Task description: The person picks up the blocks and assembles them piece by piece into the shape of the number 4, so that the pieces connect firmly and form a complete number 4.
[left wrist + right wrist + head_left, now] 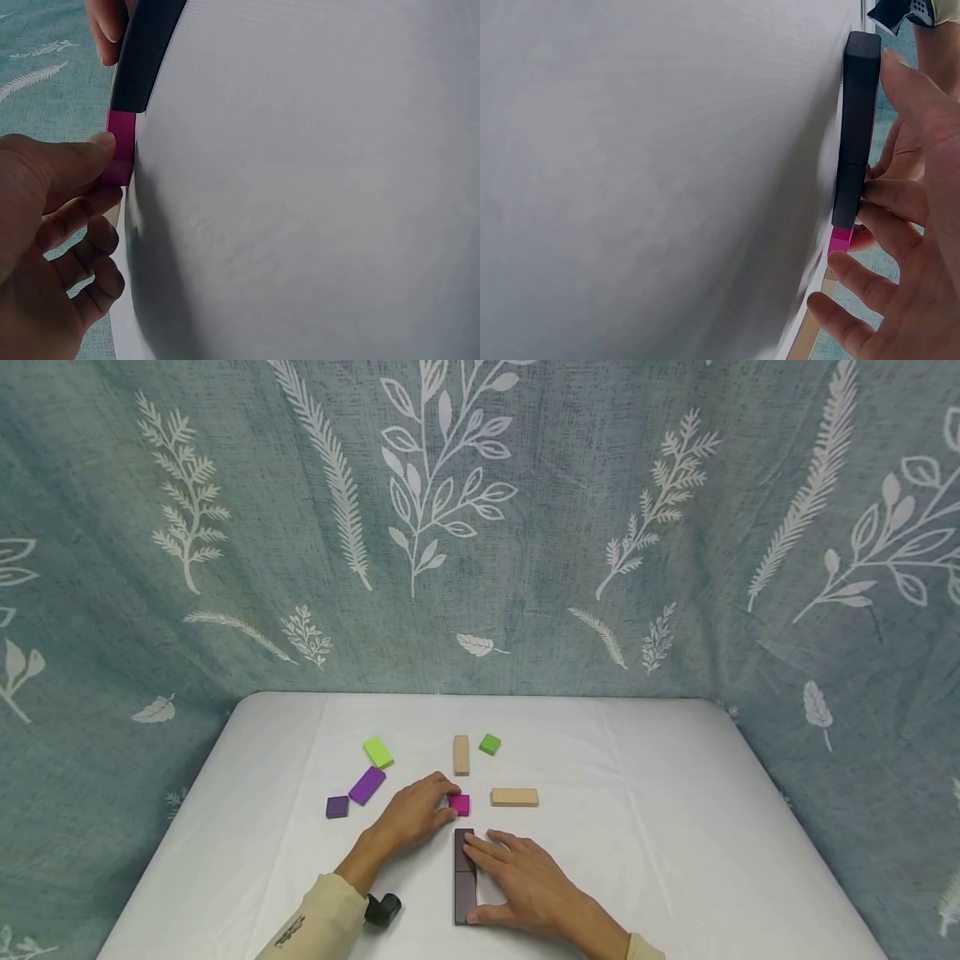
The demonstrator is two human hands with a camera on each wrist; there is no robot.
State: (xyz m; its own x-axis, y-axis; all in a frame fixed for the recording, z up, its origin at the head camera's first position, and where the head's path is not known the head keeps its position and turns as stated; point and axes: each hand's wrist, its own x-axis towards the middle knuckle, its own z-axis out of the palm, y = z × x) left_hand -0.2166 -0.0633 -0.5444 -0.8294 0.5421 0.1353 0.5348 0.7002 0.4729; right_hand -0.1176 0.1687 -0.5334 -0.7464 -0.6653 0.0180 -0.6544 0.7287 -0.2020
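Two dark grey-brown rectangular blocks [465, 893] lie end to end in a line on the white table. My right hand [528, 881] rests against them from the right, thumb at the near block's near corner and index fingertip on the far block, the other fingers spread. Just beyond their far end sits a small magenta block [461, 806]. My left hand [414, 810] pinches it between thumb and index finger. In the left wrist view the thumb lies on the magenta block [121, 150] and the remaining fingers curl loosely below it.
Wooden blocks lie beyond the hands, one upright in the view [461, 756] and one crosswise [514, 797]. A small green block [490, 744] is at the back. Leftward are lime [378, 752], purple [367, 786] and dark purple [337, 807] blocks. A black object [384, 910] shows beside the left sleeve.
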